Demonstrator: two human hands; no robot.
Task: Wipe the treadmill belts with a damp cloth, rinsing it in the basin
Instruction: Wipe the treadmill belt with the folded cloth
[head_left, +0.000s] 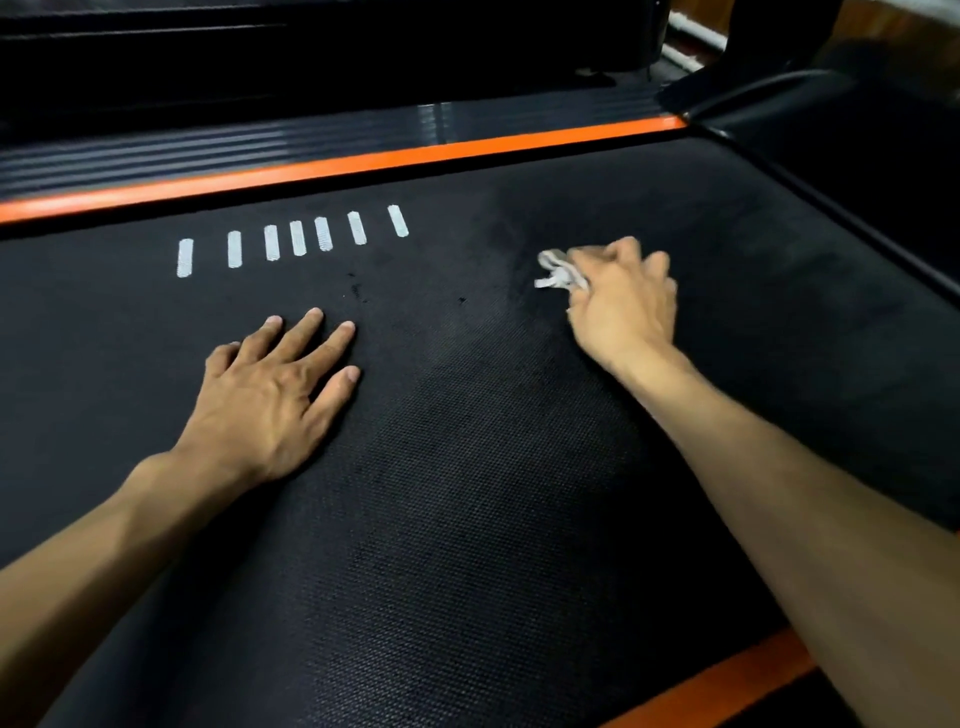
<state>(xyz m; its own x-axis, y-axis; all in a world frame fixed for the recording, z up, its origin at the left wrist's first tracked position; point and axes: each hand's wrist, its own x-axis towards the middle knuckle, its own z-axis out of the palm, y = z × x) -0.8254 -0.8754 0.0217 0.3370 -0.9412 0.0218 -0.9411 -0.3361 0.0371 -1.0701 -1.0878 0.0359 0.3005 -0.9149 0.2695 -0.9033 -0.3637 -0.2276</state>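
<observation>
On the belt's (467, 467) right side, the right hand (623, 306) curls its fingers round a bunched white cloth (558, 270), pressed to the black surface. To the left, nearer, the left hand (275, 384) lies flat, fingers spread, holding nothing. Beyond it runs a row of white marks (296, 240), then an orange strip (332, 169) along the far edge.

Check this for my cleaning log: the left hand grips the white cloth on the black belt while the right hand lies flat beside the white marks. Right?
The hands are swapped. In the head view the right hand grips the white cloth on the black belt, while the left hand lies flat below the white marks.
</observation>
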